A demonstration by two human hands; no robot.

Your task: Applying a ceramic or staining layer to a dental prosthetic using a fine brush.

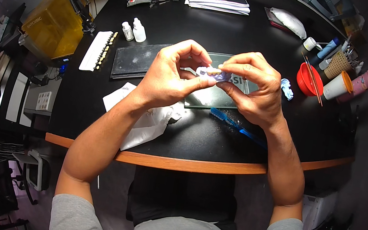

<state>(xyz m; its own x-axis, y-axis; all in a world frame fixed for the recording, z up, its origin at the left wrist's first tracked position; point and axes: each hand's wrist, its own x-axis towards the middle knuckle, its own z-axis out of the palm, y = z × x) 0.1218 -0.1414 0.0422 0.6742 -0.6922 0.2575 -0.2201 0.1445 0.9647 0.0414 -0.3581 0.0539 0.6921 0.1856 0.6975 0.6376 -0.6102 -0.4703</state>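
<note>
Above the middle of the desk, both hands hold a small pale-lavender dental model (222, 77) with cream-coloured teeth along its top. My left hand (167, 75) pinches its left end between thumb and fingers. From the other side, my right hand (260, 89) grips it the same way, fingertips on the upper edge and thumb below. Beneath the hands lies a glass plate (201, 100), partly covered by them. A blue brush (228, 118) rests just in front of the plate. Crumpled white tissue (145, 125) spreads under my left forearm. Another pale-lavender model piece (287, 90) sits right of my right hand.
Left stand two white bottles (138, 30), a tooth shade guide (97, 50) and a dark slab (129, 63). At right are a red bowl (304, 81) with thin brushes across it, a white cup (336, 87) and a woven holder (338, 66). Papers (217, 1) lie far back.
</note>
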